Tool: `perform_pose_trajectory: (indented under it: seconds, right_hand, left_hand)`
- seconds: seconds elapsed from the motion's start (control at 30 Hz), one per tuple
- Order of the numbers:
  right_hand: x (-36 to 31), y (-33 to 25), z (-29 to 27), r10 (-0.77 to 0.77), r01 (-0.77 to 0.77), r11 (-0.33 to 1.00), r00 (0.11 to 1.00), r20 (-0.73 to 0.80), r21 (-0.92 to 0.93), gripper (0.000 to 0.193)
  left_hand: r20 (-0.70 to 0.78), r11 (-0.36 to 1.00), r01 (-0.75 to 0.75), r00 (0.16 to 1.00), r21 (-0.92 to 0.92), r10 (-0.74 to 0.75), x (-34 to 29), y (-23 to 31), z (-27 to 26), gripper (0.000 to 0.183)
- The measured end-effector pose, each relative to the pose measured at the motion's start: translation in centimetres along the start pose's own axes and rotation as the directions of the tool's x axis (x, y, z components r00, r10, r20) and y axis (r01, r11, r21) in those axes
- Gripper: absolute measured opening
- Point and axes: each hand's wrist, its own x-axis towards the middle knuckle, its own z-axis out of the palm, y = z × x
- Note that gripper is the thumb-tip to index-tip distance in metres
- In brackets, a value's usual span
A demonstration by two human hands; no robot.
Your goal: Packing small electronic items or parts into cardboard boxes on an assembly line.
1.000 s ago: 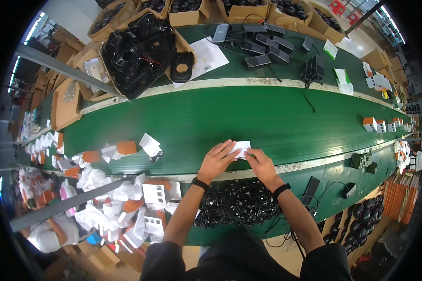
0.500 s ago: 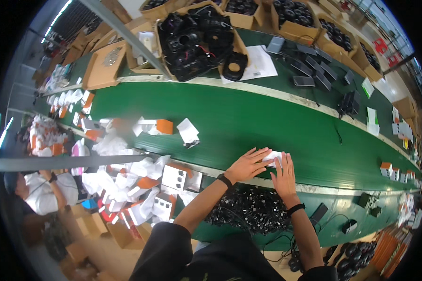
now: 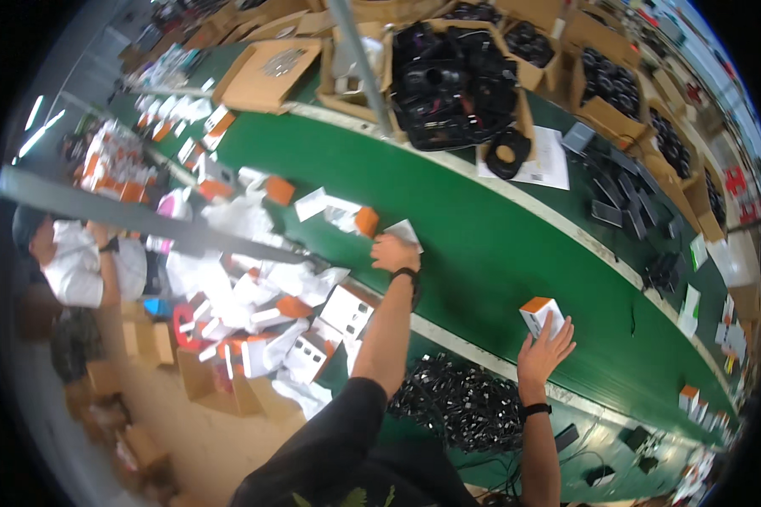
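My left hand (image 3: 395, 252) is at the far end of my outstretched arm, fingers curled over the near edge of a white leaflet (image 3: 405, 231) on the green belt. Whatever else lies under those fingers is hidden. To the right, a small white box (image 3: 535, 316) with an orange top stands on the belt. My right hand (image 3: 545, 351) is against its near right side, fingers apart and touching it. Just left of my left hand lie an opened white-and-orange box (image 3: 353, 218) and another white sheet (image 3: 311, 204).
A heap of black cables (image 3: 457, 404) lies before me. White bags and boxes (image 3: 262, 296) pile up at left, near a seated person (image 3: 80, 262). Across the belt (image 3: 473, 228) stand a carton of black parts (image 3: 452, 84) and dark rectangular devices (image 3: 626, 198). A grey pole (image 3: 144, 218) crosses the left side.
My hands, together on a white box before, have parted. My left hand has reached left to the leaflet where a black cable showed; my right stays by the box. The view has turned.
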Motion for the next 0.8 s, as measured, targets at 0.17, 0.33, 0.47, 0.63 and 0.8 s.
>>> perform_pose_trajectory:
  seconds: [0.17,0.33,0.47,0.63,0.8]
  right_hand:
    - [-0.6,-0.1,-3.7,-0.117,0.128,0.978,0.99,-0.073,0.167,0.08]
    - [-2.2,0.2,-10.9,-0.143,0.214,0.921,0.963,-0.228,0.325,0.069]
    - [-5.0,1.5,-16.2,-0.167,0.237,0.918,0.958,-0.233,0.317,0.062]
    - [-8.7,2.8,-20.2,-0.192,0.285,0.907,0.935,-0.297,0.31,0.057]
    - [-12.7,4.6,-21.7,-0.261,0.359,0.872,0.916,-0.305,0.332,0.055]
  left_hand:
    - [0.071,0.995,-0.064,0.995,-0.076,0.069,-0.2,-0.7,-0.8,0.072]
    - [-0.159,0.817,-0.414,0.91,-0.402,0.382,-4.3,-1.8,-4.4,0.035]
    - [-0.247,0.273,-0.454,0.795,-0.848,0.555,-10.2,-5.3,-10.8,0.026]
    - [-0.221,0.095,-0.33,0.793,-0.939,0.568,-17.5,-19.0,-20.6,0.021]
    - [-0.207,0.104,-0.231,0.957,-0.967,0.205,-22.8,-38.3,-25.6,0.014]
